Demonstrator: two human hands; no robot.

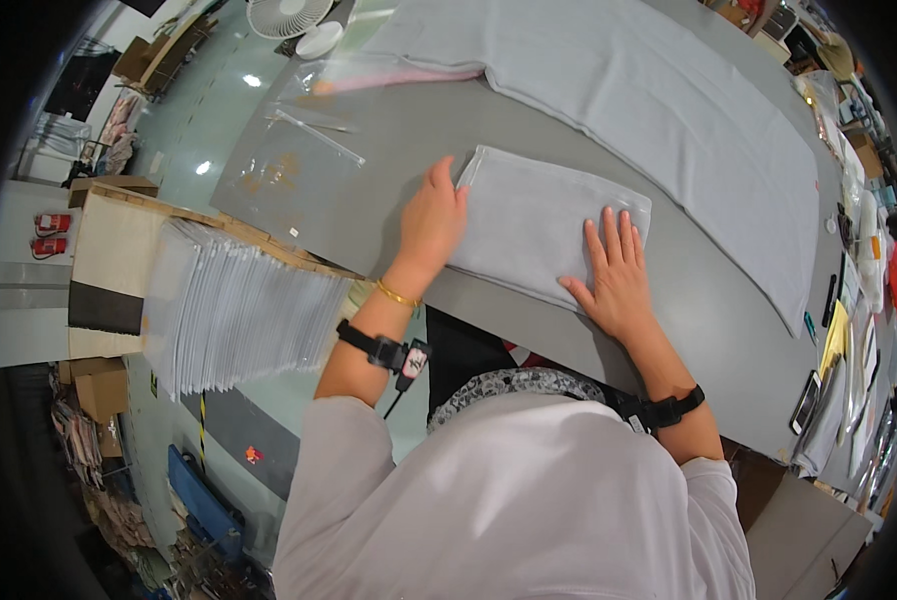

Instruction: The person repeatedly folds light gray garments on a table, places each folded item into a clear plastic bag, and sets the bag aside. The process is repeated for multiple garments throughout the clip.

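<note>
A folded light-grey cloth [534, 215] lies flat on the grey table in front of me. My right hand [617, 270] rests palm down on its right part, with fingers spread. At the cloth's left edge is my left hand [434, 220], turned on its side with the fingers reaching forward; nothing shows in its grasp. Beyond the folded piece, a large light-grey cloth [649, 90] is spread across the table. Clear plastic bags [279, 175] with some golden print lie to the left of my left hand.
A dense row of flat, plastic-wrapped grey packs [249, 310] stands left of the table, beside a wooden-edged board [119, 230]. A white fan [287, 15] is at the far left. Along the right edge lie a phone [806, 402], a dark pen [830, 297] and assorted papers and packets.
</note>
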